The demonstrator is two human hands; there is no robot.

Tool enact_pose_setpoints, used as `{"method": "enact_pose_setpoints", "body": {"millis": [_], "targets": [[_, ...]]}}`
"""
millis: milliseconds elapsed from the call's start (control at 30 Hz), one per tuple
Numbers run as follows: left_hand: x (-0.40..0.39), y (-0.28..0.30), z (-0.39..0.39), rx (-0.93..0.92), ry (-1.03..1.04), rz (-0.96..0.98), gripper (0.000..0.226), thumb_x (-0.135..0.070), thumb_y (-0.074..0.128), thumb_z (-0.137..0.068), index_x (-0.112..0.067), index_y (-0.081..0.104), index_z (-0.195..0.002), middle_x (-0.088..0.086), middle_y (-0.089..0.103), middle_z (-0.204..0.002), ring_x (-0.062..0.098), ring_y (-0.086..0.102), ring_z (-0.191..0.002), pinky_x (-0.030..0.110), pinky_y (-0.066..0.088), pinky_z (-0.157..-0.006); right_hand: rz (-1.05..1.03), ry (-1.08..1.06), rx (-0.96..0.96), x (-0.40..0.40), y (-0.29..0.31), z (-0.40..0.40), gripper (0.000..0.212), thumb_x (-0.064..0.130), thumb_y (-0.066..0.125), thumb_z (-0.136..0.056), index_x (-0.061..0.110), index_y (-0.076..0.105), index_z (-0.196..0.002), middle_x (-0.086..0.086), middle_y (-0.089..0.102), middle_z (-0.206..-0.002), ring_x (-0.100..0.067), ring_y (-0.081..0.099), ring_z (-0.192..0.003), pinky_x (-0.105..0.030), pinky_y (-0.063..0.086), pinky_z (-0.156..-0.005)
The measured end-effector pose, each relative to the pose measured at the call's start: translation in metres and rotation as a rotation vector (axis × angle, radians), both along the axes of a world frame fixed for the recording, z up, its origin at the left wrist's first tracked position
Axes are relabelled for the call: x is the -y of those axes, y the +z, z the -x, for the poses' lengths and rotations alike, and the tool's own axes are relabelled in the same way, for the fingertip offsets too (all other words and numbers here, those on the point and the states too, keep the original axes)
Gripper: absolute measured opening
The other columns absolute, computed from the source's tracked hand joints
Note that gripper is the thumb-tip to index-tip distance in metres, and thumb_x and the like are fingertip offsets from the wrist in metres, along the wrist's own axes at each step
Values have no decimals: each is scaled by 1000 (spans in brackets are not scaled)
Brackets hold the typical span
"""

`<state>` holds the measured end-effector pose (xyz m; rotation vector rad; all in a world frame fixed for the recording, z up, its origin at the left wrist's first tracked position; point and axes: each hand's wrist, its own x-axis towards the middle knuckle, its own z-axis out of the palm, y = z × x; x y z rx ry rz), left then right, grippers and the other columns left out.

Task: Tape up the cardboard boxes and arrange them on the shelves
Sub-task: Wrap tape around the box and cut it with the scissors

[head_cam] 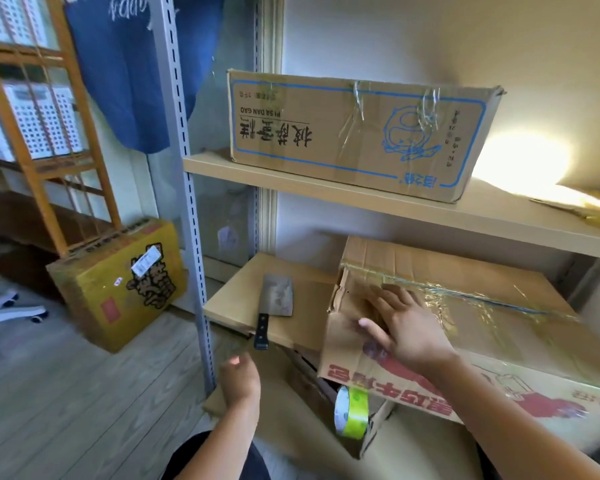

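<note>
Cardboard box (482, 327) with shiny clear tape (465, 294) along its top sits on the lower shelf (284, 306), and its front end sticks out past the shelf edge. Right hand (406, 327) lies flat on the box's near left corner, fingers straight and spread. Left hand (239, 375) hangs in the air below the shelf edge, loosely curled and holding nothing (it is blurry). The two hands are well apart.

A cleaver (274, 306) lies on the bare left part of that shelf, just beside the box, with its black handle poking over the front edge. Under the box, a roll of tape (352, 412) with a yellow-green side stands near another brown box flap.

On the upper shelf (291, 176) sits a second taped box (354, 133), with open room to its right. Its blue print is upside down and reads "PI SA DAN GAO". The red letters on the lower box are too blurry to read.

A grey shelf post (187, 188) stands at the left. Past it, a yellow box (118, 282) leans on the wooden floor (66, 393) by a wooden rack (32, 133). A blue cloth (129, 64) hangs above, cut off at the top.
</note>
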<state>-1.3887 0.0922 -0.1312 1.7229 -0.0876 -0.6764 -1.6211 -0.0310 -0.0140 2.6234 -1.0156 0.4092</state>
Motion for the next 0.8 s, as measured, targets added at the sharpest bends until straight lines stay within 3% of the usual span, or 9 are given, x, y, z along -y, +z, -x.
{"method": "enact_pose_setpoints", "body": {"millis": [100, 200, 233, 300, 400, 567, 667, 800], "targets": [[19, 6, -21, 31, -63, 0, 42, -38, 40, -102, -3, 63, -95, 16, 68, -96, 33, 64, -92, 37, 50, -80, 111, 126, 146, -18, -7, -38, 58, 53, 29, -101, 11, 66, -117, -6, 61, -131, -28, 54, -119, -41, 46, -96], [36, 10, -32, 113, -107, -49, 37, -31, 45, -101, -14, 52, -69, 5, 57, -70, 26, 56, -77, 34, 44, -73, 168, 281, 180, -37, -22, -78, 33, 37, 45, -98, 11, 66, -101, -8, 66, -116, -30, 60, -106, -39, 49, -89], [40, 12, -32, 176, -105, -43, 33, -26, 46, -99, -13, 54, -69, 6, 58, -71, 26, 56, -75, 33, 44, -70, 169, 307, 181, -38, -28, -87, 28, 33, 48, -96, 11, 65, -99, -8, 66, -113, -30, 60, -104, -38, 50, -88], [42, 21, -27, 334, -84, -34, 19, -21, 51, -96, -7, 62, -90, 8, 64, -87, 21, 57, -76, 31, 43, -64, 145, 308, 186, -36, -34, -99, 24, 30, 52, -94, 11, 65, -99, -7, 66, -109, -29, 61, -102, -37, 51, -87], [43, 43, -15, 552, -98, 7, 24, -28, 54, -94, -12, 58, -112, 1, 59, -107, 16, 55, -90, 23, 42, -66, 131, 259, 236, -31, -29, -105, 27, 32, 50, -94, 11, 66, -99, -5, 67, -102, -29, 61, -98, -37, 50, -85], [48, 112, 24, 859, -179, 327, 22, -24, 54, -91, -20, 56, -112, -4, 58, -111, 12, 54, -103, 23, 43, -84, 255, 153, 467, -33, 41, -74, 24, 28, 49, -98, 12, 65, -90, -4, 62, -88, -27, 56, -82, -38, 44, -72], [50, 163, 67, 1088, -280, 510, 18, -20, 52, -90, -19, 57, -107, -6, 57, -106, 10, 55, -100, 21, 45, -83, 420, 77, 671, -31, 99, -25, 20, 17, 52, -95, 9, 60, -79, -5, 55, -74, -28, 50, -71, -38, 40, -62], [57, 220, 127, 1341, -437, 733, 16, -8, 52, -87, -12, 60, -100, -3, 55, -100, 16, 56, -95, 32, 50, -78, 497, -126, 769, -12, 157, 54, 14, 13, 51, -94, 7, 61, -85, -8, 58, -81, -29, 49, -76, -39, 40, -64]]}}
